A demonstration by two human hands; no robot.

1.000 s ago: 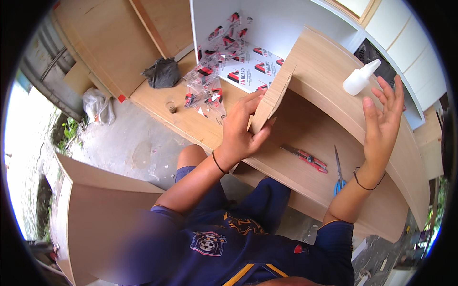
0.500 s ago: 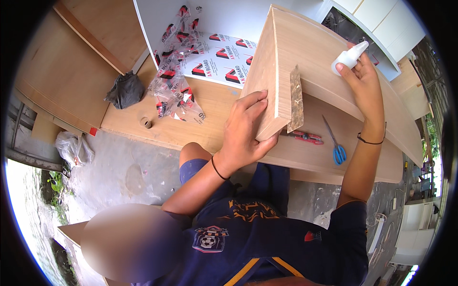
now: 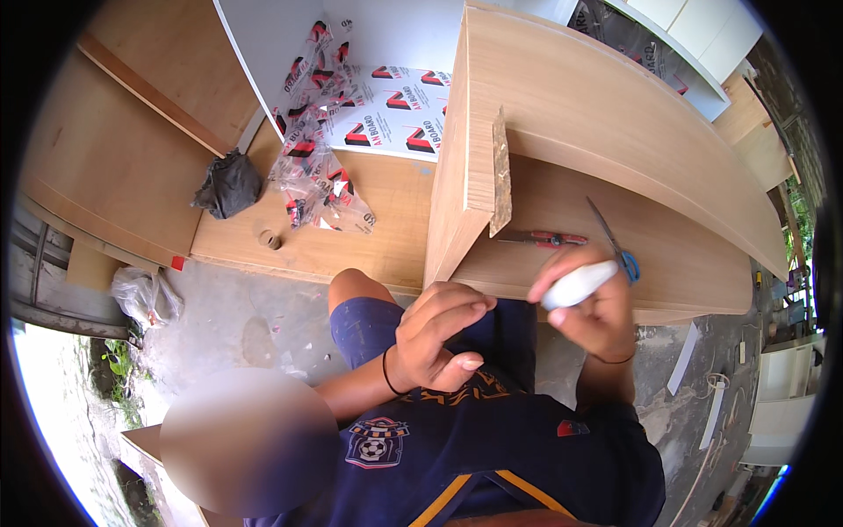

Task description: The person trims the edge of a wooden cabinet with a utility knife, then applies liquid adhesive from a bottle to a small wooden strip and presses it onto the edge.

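The right hand (image 3: pixel 597 316) is gripping a white glue bottle (image 3: pixel 578 285); the left hand (image 3: pixel 439 338) is curling loosely, empty, below the upright wooden panel (image 3: pixel 465 176), its chipboard edge (image 3: pixel 501 176) apparently not yet covered.

The upright light-brown laminated wood panel (image 3: pixel 465 149) walls off the flat brown board's (image 3: pixel 562 263) left side. On that board, a red-handled utility knife (image 3: pixel 544 238) and blue-handled scissors (image 3: pixel 615 241) lie just beside each other, blocking its middle; bare surface stretches to their right. Left of the panel, crumpled clear plastic wrappers (image 3: pixel 320 189) and a black bag (image 3: pixel 228 183) crowd the lower board (image 3: pixel 369 237).

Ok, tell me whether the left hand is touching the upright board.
Cannot tell. In the head view the left hand sits just below the upright board's end, fingers curled, but no contact or gap shows plainly.
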